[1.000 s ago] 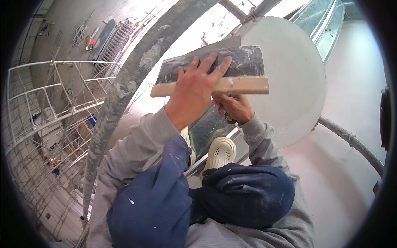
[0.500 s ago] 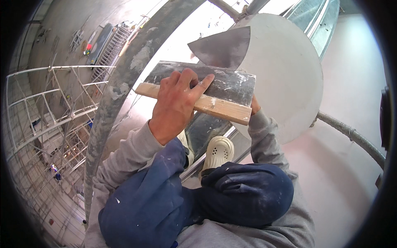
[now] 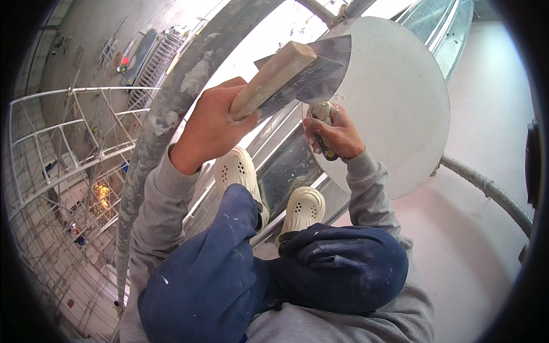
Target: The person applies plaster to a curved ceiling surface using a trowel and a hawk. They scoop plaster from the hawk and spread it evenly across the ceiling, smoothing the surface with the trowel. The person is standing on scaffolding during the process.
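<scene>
My left hand (image 3: 209, 123) is closed around the wooden back of a wide plastering blade (image 3: 274, 77). The wood is tilted end-up, and the dark metal sheet slopes away beneath it. My right hand (image 3: 343, 136) grips the plaster-caked handle of a putty knife (image 3: 333, 68), whose fan-shaped metal blade points up and away. The two blades overlap in the head view, the wide one crossing in front of the putty knife's lower left part. Whether they touch, I cannot tell.
A round pale panel (image 3: 400, 108) lies right of my hands. A plaster-spattered pipe (image 3: 178, 97) runs along my left; another pipe (image 3: 486, 186) is at right. Far below left stand scaffold frames (image 3: 74, 151) and bright sparks (image 3: 102, 195). My cream clogs (image 3: 303, 210) rest on planks.
My left hand has moved left and turned the wide blade from lying nearly level to tilted end-up. My right hand and the putty knife's handle, hidden before, now show.
</scene>
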Demonstrator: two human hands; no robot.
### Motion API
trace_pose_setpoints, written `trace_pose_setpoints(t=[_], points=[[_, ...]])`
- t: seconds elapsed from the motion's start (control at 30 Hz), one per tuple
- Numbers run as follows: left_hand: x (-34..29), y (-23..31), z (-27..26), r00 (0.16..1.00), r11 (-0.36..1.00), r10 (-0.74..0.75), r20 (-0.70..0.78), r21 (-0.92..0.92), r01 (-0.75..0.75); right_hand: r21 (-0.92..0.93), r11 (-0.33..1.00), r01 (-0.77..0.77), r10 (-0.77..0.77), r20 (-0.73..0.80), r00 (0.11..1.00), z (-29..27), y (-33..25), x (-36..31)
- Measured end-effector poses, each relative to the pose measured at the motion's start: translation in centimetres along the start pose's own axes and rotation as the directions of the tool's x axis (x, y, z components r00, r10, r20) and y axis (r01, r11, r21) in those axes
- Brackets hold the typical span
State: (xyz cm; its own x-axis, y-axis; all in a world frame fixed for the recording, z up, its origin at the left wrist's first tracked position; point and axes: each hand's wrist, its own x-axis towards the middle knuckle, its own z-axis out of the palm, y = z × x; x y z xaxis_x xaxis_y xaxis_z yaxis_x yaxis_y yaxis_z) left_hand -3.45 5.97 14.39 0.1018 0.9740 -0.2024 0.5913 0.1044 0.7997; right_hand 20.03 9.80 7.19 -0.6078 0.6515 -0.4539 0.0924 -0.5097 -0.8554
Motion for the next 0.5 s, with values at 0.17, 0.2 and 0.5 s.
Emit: trace_pose_setpoints(t=[0.17, 0.2, 0.5], points=[[0.6, -0.4, 0.7, 1.000, 1.000, 0.006, 0.007, 0.005, -0.006, -0.058, 0.998, -0.002, 0.004, 0.046, 0.999, 0.1, -0.2, 0.0], [0.7, -0.5, 0.7, 1.000, 1.000, 0.014, 0.018, 0.008, -0.014, -0.084, 0.996, 0.000, 0.004, 0.052, 0.999, -0.1, 0.1, 0.0], [1.8, -1.2, 2.0, 0.980, 0.987, 0.158, -0.120, 0.061, -0.151, -0.113, 0.989, -0.091, 0.095, 0.032, 0.995, -1.0, -0.6, -0.6]])
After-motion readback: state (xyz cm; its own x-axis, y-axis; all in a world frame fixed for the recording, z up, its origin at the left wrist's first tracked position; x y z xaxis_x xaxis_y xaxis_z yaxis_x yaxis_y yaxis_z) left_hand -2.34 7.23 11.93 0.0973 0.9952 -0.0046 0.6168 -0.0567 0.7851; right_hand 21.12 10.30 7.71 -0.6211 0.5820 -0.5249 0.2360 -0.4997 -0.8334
